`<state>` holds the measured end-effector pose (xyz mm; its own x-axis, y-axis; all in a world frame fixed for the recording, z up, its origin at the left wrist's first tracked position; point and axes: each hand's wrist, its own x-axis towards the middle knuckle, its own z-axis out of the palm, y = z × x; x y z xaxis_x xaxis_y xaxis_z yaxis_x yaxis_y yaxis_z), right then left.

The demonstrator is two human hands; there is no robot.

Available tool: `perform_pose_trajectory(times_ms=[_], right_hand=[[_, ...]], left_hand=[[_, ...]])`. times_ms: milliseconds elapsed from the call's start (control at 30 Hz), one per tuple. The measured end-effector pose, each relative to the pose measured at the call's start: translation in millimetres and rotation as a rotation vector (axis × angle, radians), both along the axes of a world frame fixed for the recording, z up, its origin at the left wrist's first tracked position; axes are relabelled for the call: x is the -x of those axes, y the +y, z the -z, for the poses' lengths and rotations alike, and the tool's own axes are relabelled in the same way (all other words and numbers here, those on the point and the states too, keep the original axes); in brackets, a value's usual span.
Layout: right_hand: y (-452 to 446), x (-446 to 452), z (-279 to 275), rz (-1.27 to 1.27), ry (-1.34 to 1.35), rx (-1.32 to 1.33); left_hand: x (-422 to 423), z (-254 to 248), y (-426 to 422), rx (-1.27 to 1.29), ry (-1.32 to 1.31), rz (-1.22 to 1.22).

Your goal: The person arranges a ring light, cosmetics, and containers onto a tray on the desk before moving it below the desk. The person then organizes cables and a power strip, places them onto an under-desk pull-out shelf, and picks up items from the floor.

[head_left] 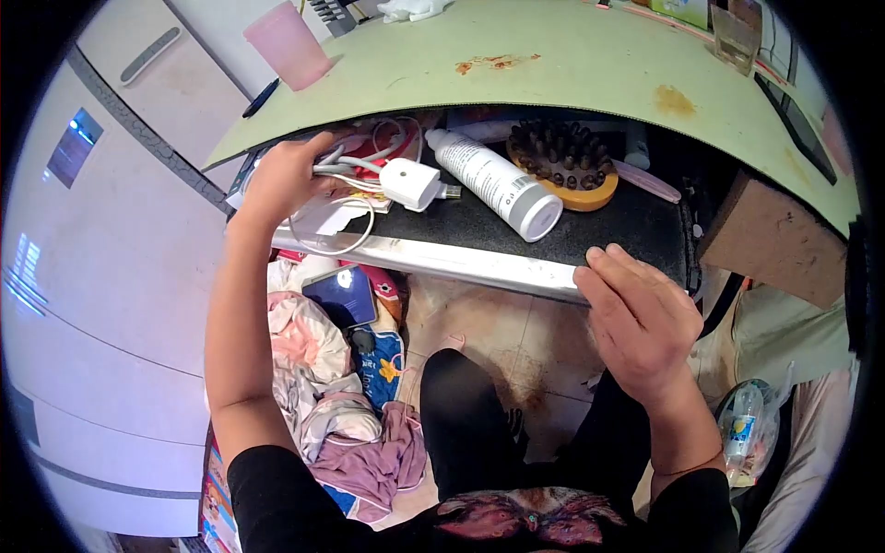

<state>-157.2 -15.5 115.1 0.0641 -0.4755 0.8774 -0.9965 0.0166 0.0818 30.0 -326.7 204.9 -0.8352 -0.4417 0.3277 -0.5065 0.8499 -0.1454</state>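
Note:
An open drawer [433, 257] under the green desktop holds a white and grey bottle [498, 184], an orange-rimmed brush [562, 164] with dark bristles, a white plug [410, 184] and looped white cables [355, 166]. My left hand [284, 180] is in the drawer's left part, its fingers closed around the cables beside the plug. On the right, my right hand [641, 323] grips the drawer's white front edge, fingertips on top. The bottle lies slanted between the plug and the brush. A pink handle lies right of the brush.
On the green desktop [415, 78] stand a pink cup [288, 46] and a glass container [737, 35]. Crumpled clothes [318, 378] and a dark tablet-like object [341, 297] lie below left. A bag with a plastic bottle [741, 429] is at lower right. A white cabinet [111, 249] borders the left.

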Motion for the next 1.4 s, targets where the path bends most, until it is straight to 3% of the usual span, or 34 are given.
perform_pose_trajectory(times_ms=[200, 300, 400, 467, 533, 700, 867, 967, 1200, 1233, 1400], right_hand=[[-1.4, 1.2, 1.4, -0.005, -0.004, 0.018], [-0.7, 0.4, -0.1, -0.002, -0.005, 0.018], [-0.4, -1.5, -2.0, -0.009, -0.02, -0.013], [-1.3, -2.6, -2.0, 0.005, -0.025, -0.006], [-1.9, -2.0, -1.1, 0.003, -0.063, -0.019], [-4.8, -1.9, -4.7, 0.0, -0.051, -0.014], [-4.4, -0.2, -3.9, -0.017, -0.066, 0.0], [-4.7, 0.3, -3.2, -0.012, -0.057, 0.012], [-4.6, -0.7, -4.2, -0.002, -0.022, 0.006], [-4.8, -1.0, -4.0, -0.004, -0.021, 0.007], [-3.8, -1.5, -4.8, -0.003, -0.024, 0.011]], left_hand=[[-10.3, 24.6, -11.6, -0.166, 0.085, -0.001], [-10.4, 38.1, -13.1, -0.079, 0.293, 0.261], [-8.6, 39.6, -3.4, 0.036, 0.293, 0.09], [-2.6, 45.1, -3.1, 0.249, 0.366, 0.097], [0.7, 51.4, -9.7, 0.265, 0.394, 0.081], [-5.1, 39.9, 2.9, 0.04, 0.314, -0.054], [-25.3, 46.8, 4.7, -0.061, 0.381, 0.095], [-27.9, 57.1, 12.5, 0.04, 0.65, 0.251], [-25.2, 62.5, 9.2, 0.523, 0.641, 0.249], [-20.4, 59.3, 8.3, 0.546, 0.722, 0.348], [-31.0, 68.5, 8.6, 0.572, 0.576, 0.271]])
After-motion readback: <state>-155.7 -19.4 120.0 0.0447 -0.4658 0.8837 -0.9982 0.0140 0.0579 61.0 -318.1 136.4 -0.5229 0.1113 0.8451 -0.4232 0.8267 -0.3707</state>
